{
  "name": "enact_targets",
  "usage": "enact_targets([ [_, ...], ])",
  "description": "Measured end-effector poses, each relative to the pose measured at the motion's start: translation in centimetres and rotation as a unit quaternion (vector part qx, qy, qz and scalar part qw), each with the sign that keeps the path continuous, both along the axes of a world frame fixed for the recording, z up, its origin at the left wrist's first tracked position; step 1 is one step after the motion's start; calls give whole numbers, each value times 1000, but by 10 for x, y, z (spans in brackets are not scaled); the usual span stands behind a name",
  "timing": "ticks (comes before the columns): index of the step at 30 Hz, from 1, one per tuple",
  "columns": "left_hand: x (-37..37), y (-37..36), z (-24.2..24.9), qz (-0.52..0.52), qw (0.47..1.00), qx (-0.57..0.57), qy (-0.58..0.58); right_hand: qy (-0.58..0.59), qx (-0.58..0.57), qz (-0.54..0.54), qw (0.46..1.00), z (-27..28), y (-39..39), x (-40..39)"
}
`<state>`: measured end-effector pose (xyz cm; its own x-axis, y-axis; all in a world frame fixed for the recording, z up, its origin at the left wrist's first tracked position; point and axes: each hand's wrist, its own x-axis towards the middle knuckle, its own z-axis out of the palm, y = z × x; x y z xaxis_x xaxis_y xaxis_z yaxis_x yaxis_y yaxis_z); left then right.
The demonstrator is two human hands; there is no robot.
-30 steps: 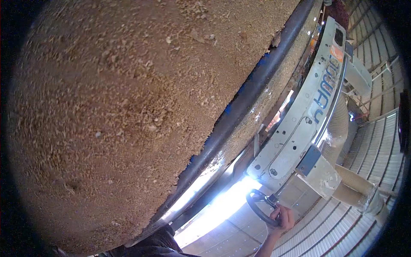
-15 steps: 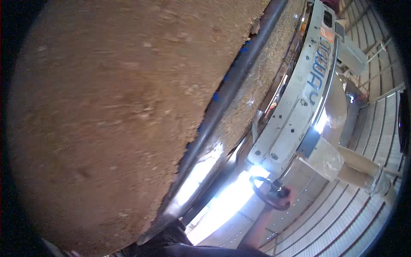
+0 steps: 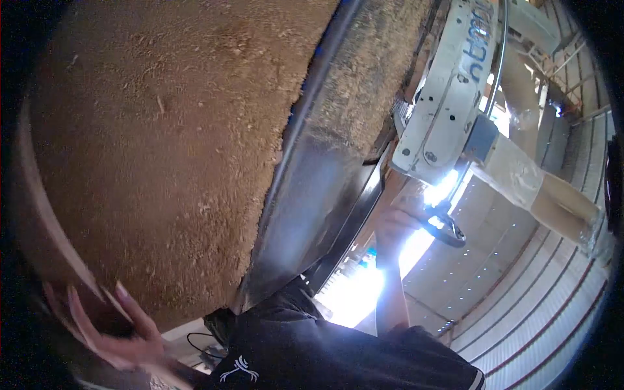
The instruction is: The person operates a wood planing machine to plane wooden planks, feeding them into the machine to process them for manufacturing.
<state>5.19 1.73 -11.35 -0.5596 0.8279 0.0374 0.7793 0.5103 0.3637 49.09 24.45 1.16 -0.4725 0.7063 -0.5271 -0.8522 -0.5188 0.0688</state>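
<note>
My left hand (image 3: 127,341) is at the lower left, slightly blurred, with its fingers spread and nothing in them. It is near the brown surface covered in sawdust (image 3: 169,169). My right hand (image 3: 400,218) reaches up and is closed at the side of a dark handwheel (image 3: 448,231), its fingers partly lost in glare. Just above the wheel is the end of a white machine beam (image 3: 442,110) with blue lettering and small holes. My black shirt (image 3: 338,354) fills the bottom of the view.
The scene appears turned on its side. A dark metal rail (image 3: 305,117) runs along the sawdust surface. A beige duct (image 3: 559,205) joins the machine, and the ribbed metal wall (image 3: 520,331) lies at the right. A black cable (image 3: 201,344) hangs near my left forearm.
My left hand has come into view at lower left. My right hand has gone from the far side of the handwheel to its near side. The view has shifted, bringing in more of my shirt.
</note>
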Motion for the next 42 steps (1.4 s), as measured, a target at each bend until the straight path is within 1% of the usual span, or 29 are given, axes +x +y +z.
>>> enact_targets([
  [1,2,2,1,6,1000,0,0,-125,18,20,992,-1,-2,16],
  [2,2,6,2,12,1000,3,3,-110,21,12,994,-1,-8,26],
  [3,0,15,4,-18,998,55,1,-335,68,107,934,-1,-14,34],
  [4,3,21,11,21,999,44,-18,-541,112,190,812,-2,-17,44],
  [5,5,22,12,14,998,51,-13,-482,261,208,810,-5,-23,68],
  [6,4,23,14,7,998,59,-9,-474,275,187,815,-4,-21,84],
  [7,3,35,21,-4,994,110,-28,-525,286,154,787,0,-10,103],
  [11,7,23,13,-5,990,135,-31,-698,287,-13,655,29,69,175],
  [13,9,33,34,-27,984,171,-36,-775,250,-98,573,32,104,256],
  [14,11,33,38,-38,981,189,-20,-813,382,-64,435,7,134,300],
  [15,12,28,34,-33,983,177,-37,-754,182,-165,609,26,153,251],
  [17,8,24,31,-34,983,176,-45,-889,261,-86,367,5,195,270],
  [18,10,23,31,-38,981,184,-40,-879,263,-115,381,10,189,260],
  [20,10,19,22,-21,982,170,-78,-944,223,-79,228,17,176,215],
  [21,10,18,22,-24,982,173,-79,-946,227,-103,205,12,178,214],
  [22,11,18,26,-24,981,176,-82,-880,282,-194,329,-35,210,253],
  [23,12,18,32,-16,979,194,-62,-897,277,-233,252,-37,208,243],
  [24,14,19,37,-20,980,188,-56,-834,239,-295,400,-35,209,224],
  [25,17,17,41,-27,982,178,-54,-833,267,-313,369,-37,208,222],
  [26,19,15,38,-26,981,186,-42,-825,270,-322,377,-29,205,214],
  [28,18,16,31,-9,985,163,-56,-853,113,-300,412,-4,186,190],
  [30,19,16,41,-15,986,161,-38,-831,120,-340,424,2,179,172],
  [32,19,16,32,-1,987,149,-66,-838,23,-355,414,-23,184,197],
  [33,20,16,33,1,986,151,-69,-768,37,-441,464,-52,195,214],
  [34,23,15,34,-5,988,148,-48,-770,45,-441,460,-36,186,211],
  [36,17,22,37,-11,989,149,-16,-791,-48,-346,502,-13,168,187],
  [37,17,21,36,-12,989,147,-18,-810,-63,-387,437,-30,177,196],
  [41,22,17,38,-7,989,146,-38,-805,-48,-425,411,-43,188,204],
  [42,22,18,40,-1,989,141,-40,-737,17,-461,493,-60,193,217],
])
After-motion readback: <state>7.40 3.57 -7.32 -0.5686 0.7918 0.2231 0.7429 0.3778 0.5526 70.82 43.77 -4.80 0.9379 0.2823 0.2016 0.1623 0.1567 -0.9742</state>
